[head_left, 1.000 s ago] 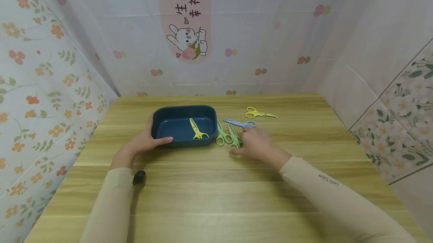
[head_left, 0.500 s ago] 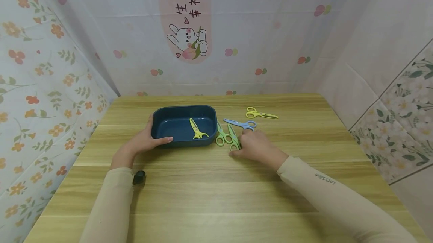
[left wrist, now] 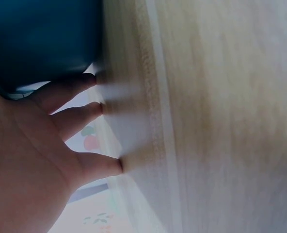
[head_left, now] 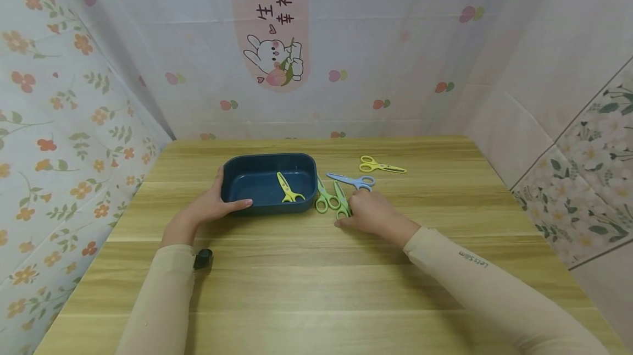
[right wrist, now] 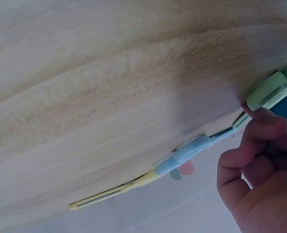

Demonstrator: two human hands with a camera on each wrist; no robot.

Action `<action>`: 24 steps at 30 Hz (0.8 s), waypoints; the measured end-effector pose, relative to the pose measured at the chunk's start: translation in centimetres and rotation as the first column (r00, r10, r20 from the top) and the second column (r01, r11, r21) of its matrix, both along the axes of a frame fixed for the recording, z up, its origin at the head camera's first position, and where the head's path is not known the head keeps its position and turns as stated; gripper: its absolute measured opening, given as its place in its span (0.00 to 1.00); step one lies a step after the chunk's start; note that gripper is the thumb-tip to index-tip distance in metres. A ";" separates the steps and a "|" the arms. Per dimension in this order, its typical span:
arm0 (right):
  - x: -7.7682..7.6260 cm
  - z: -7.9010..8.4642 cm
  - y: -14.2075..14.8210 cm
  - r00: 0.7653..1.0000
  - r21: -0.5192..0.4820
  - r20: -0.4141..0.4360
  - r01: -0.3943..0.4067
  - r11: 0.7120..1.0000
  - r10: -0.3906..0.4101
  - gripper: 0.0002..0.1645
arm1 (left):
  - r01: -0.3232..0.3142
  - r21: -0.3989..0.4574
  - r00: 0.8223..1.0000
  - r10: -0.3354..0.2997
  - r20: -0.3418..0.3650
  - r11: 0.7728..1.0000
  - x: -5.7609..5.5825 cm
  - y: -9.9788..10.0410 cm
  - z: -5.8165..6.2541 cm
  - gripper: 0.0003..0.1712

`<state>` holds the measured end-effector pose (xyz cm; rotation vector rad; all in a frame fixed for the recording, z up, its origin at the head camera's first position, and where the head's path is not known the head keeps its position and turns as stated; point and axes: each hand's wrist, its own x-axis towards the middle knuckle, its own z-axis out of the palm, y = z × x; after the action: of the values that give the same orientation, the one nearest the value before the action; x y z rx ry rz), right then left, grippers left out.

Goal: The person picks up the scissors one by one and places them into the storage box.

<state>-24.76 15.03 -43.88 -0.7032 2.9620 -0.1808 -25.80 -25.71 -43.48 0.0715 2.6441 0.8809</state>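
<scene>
Right hand (head_left: 373, 212) is down at a pair of green scissors (head_left: 343, 201), fingers curled in by the handle loops and thumb on the near side. From the right wrist view a fingertip looks like it's touching a loop, but the hand hides the rest, so can't tell if it's a real pinch. They're on the table (head_left: 306, 278), blades pointing away from the hand.

Just left of that grip is the other green scissors (head_left: 323, 197), right beside the end of the tub (head_left: 277, 210). The blue scissors (head_left: 353, 181) sit just past the knuckles, and the yellow scissors (head_left: 378, 166) are further out beyond those.

Left hand (head_left: 205, 205) has hold of the tub by its far end from the scissors, thumb over the near rim, fingers down the outside. There's a yellow pair (head_left: 286, 187) inside, lying at the end away from that hold.

Handling-wise, I'd guess they're light, stiff plastic, a bit slick, not fragile. Flat on wood they'd probably skate if poked, so I'd go for the chunky loops, thumb one side and fingers the other, rather than the thin blades. Watch for snagging the neighbouring handle. Tub looks rigid and light too, so bracing that end makes sense.
</scene>
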 end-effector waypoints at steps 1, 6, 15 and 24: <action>0.0 0.0 0.0 1.000 -0.005 0.006 0.004 1.000 -0.003 0.34 | -0.001 0.002 1.000 0.001 -0.002 1.000 0.0 0.0 0.0 0.82; -0.2 0.0 -0.4 0.999 -0.019 0.034 0.008 1.000 -0.008 0.34 | -0.009 0.015 1.000 0.009 -0.009 1.000 0.0 -0.2 -0.1 0.82; -0.4 0.3 -0.9 0.997 -0.011 0.081 0.012 1.000 -0.011 0.37 | -0.006 0.009 1.000 0.006 -0.009 1.000 0.0 -0.3 -0.1 0.82; -0.5 0.5 -0.8 0.996 -0.020 0.092 0.011 1.000 -0.009 0.37 | 0.005 0.017 1.000 -0.005 -0.001 1.000 0.0 -0.2 0.2 0.82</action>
<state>-25.23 14.18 -43.43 -0.6636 2.8810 -0.2374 -25.77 -25.91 -43.27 0.0826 2.6365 0.9026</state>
